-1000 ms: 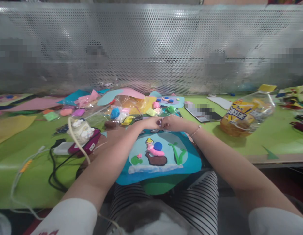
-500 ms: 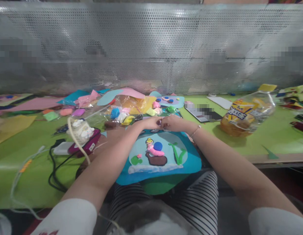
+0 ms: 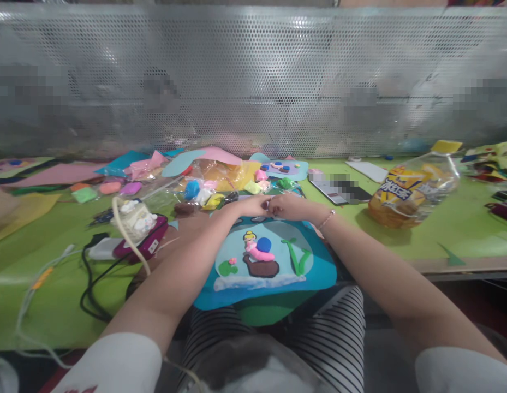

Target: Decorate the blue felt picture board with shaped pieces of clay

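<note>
My left hand (image 3: 251,206) and my right hand (image 3: 289,206) meet fingertip to fingertip just above the far edge of a blue felt picture (image 3: 264,262). Both hands are closed in a pinch on something small that I cannot make out. The felt picture hangs over the near edge of the green table (image 3: 52,305) onto my lap and shows a pink figure, a blue ball, a brown shape and green stems. A thin bracelet circles my right wrist. Small lumps of coloured clay (image 3: 220,191) in clear wrappers lie just beyond my hands.
A plastic snack jar (image 3: 412,191) lies on its side at the right. At the left are a purple device (image 3: 142,243) with black and white cables, and felt sheets (image 3: 52,174). A perforated metal screen (image 3: 253,82) closes the table's far side.
</note>
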{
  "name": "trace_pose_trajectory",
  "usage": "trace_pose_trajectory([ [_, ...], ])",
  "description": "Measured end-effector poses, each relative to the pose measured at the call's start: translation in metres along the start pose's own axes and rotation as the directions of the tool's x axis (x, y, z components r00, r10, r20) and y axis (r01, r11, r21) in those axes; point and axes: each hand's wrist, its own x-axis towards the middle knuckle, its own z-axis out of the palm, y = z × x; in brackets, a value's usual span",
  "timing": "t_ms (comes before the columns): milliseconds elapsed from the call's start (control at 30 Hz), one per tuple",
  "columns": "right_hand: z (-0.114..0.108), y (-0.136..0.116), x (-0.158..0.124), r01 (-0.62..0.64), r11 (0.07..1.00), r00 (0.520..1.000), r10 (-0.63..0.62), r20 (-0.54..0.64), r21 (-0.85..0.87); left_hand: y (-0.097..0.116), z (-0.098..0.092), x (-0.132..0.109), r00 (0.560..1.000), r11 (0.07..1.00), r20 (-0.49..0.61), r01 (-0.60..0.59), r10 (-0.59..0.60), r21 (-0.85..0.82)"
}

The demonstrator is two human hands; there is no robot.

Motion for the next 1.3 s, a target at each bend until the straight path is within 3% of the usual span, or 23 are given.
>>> trace_pose_trajectory([
  [1033, -0.003, -0.001, -0.002, 0.009, 0.999, 1.000, -0.008, -0.021, 0.038, -0.004, 0.001, 0.001, 1.000, 0.999, 0.005, -0.014, 0.014, -0.035],
  [1300, -0.003, 0.000, -0.001, -0.013, 1.000, 0.999, 0.012, -0.037, -0.024, -0.002, 0.000, 0.000, 1.000, 0.997, 0.021, 0.005, -0.004, -0.083],
])
